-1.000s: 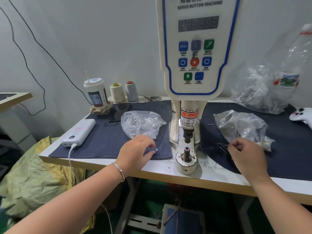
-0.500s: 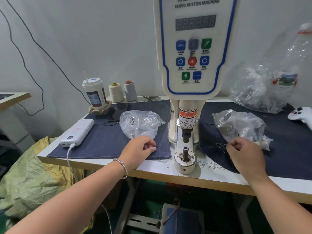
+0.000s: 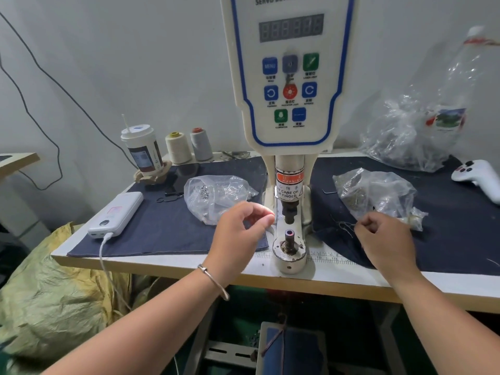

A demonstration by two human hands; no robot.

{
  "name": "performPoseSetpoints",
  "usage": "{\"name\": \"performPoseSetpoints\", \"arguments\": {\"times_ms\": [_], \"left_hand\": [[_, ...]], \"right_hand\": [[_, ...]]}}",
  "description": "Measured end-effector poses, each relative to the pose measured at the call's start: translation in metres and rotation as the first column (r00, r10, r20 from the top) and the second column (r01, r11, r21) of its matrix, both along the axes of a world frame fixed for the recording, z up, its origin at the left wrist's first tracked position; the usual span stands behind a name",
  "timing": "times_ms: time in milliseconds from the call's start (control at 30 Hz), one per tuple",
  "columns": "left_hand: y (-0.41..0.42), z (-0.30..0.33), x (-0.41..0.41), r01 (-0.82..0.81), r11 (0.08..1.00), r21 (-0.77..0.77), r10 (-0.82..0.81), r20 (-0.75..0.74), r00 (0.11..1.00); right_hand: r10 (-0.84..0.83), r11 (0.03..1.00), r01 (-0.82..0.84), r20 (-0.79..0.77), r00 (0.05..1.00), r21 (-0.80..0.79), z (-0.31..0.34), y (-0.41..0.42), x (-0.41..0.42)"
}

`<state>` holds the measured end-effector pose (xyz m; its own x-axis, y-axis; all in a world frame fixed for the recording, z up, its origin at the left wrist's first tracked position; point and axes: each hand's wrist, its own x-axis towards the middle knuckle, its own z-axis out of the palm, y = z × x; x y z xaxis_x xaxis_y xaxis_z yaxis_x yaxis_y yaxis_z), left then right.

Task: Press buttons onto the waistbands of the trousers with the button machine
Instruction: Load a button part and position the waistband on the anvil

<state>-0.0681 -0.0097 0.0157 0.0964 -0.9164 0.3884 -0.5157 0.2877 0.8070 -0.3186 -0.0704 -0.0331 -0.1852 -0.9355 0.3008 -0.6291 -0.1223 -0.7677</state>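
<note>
The white servo button machine [image 3: 290, 77] stands at the middle of the table, its upper punch [image 3: 289, 212] above the lower die [image 3: 289, 234]. My left hand [image 3: 238, 239] is raised just left of the punch, thumb and forefinger pinched as if on a small button piece that I cannot see. My right hand [image 3: 387, 244] hovers over dark denim [image 3: 460, 234], fingers pinched beside a clear bag of button parts [image 3: 373, 190]. Another clear bag of silver pieces [image 3: 216, 193] lies on the left denim [image 3: 167, 226].
A white power bank [image 3: 116, 215] with its cable, a lidded cup [image 3: 142, 150] and two thread spools [image 3: 178, 147] sit at the left. At the right are a large plastic bag [image 3: 414, 136] and a white controller [image 3: 479, 177]. A yellow sack [image 3: 54, 293] lies below left.
My left hand has lifted off the left denim and moved right and up towards the punch, fingers pinched. My right hand has barely shifted.
</note>
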Motion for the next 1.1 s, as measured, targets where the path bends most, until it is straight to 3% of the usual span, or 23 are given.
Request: {"name": "performPoseSetpoints", "arguments": {"times_ms": [67,133,333,667,800,1100], "left_hand": [[0.001,0.001,-0.012,0.021,0.996,0.092,-0.008,-0.138,0.99],[-0.001,0.0,-0.016,0.035,0.989,0.145,-0.012,-0.157,0.988],[-0.003,0.0,-0.02,0.053,0.987,0.153,-0.049,-0.036,0.998],[0.003,0.007,-0.025,0.024,0.999,-0.04,-0.007,0.376,0.927],[0.003,0.007,-0.026,0.02,0.998,-0.066,0.009,0.418,0.908],[0.003,0.009,-0.026,0.023,0.999,0.025,-0.03,0.342,0.939]], "right_hand": [[0.01,1.0,-0.01,-0.007,1.0,-0.008,0.0,0.001,0.0],[0.009,1.0,-0.01,-0.009,1.0,-0.012,0.0,0.0,-0.001],[-0.005,1.0,0.005,-0.003,1.0,-0.011,-0.003,-0.002,-0.002],[-0.004,1.0,0.004,-0.004,1.0,-0.031,-0.005,-0.004,-0.002],[-0.007,0.999,0.007,-0.008,1.0,-0.033,-0.005,-0.004,-0.002],[-0.001,1.0,0.001,-0.01,1.0,-0.028,-0.004,-0.004,-0.002]]}}
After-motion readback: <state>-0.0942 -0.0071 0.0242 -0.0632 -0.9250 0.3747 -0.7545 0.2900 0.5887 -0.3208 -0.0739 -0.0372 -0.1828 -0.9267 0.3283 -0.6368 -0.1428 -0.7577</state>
